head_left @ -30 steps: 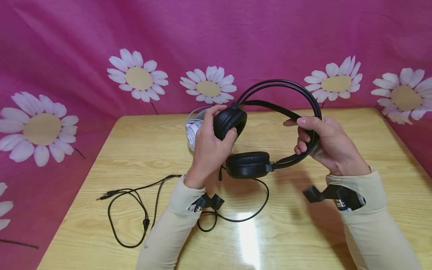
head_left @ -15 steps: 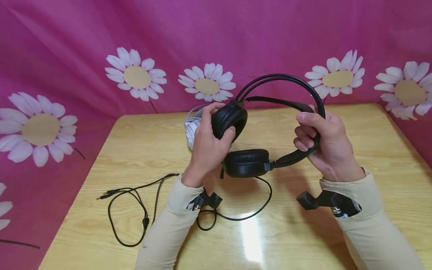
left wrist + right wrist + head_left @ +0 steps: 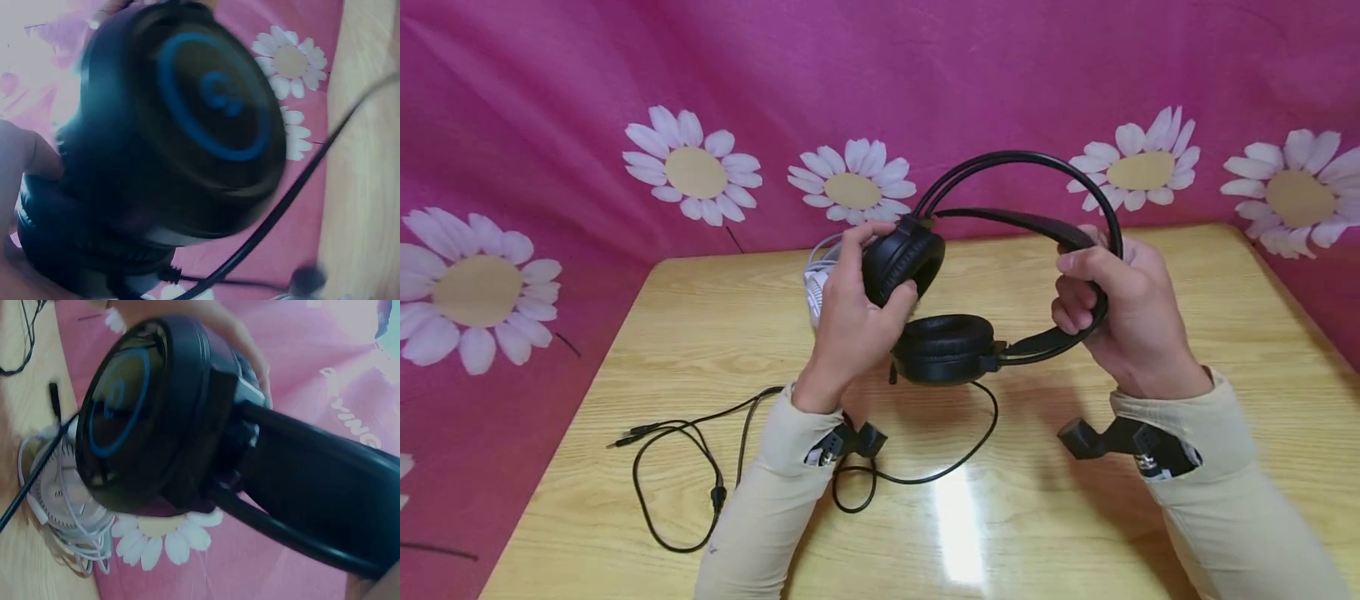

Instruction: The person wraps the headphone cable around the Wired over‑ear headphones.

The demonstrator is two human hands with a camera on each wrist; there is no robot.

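Observation:
A black over-ear headset (image 3: pixel 945 354) is held above the table between both hands, tilted sideways. My left hand (image 3: pixel 853 325) grips its upper ear cup (image 3: pixel 898 262), the thumb on the cushion. My right hand (image 3: pixel 1127 317) is curled round the double-tube headband and its inner strap (image 3: pixel 1015 218). The lower ear cup hangs free, and a blue ring with a logo shows on one cup's outer face (image 3: pixel 212 94) in the left wrist view. A thin microphone boom ends in a dark tip (image 3: pixel 54 400) in the right wrist view. Part of the left fingers is hidden behind the cup.
White headphones (image 3: pixel 815 292) with a bundled cord lie behind the left hand on the wooden table (image 3: pixel 1187 275). The black cable (image 3: pixel 936 477) loops across the table under the left forearm to its plugs (image 3: pixel 625 436). A pink daisy-print cloth (image 3: pixel 1000 75) hangs behind.
The headset has risen slightly with both hands on it. My right hand's fingers have curled more closely round the headband and strap. The view has shifted a little.

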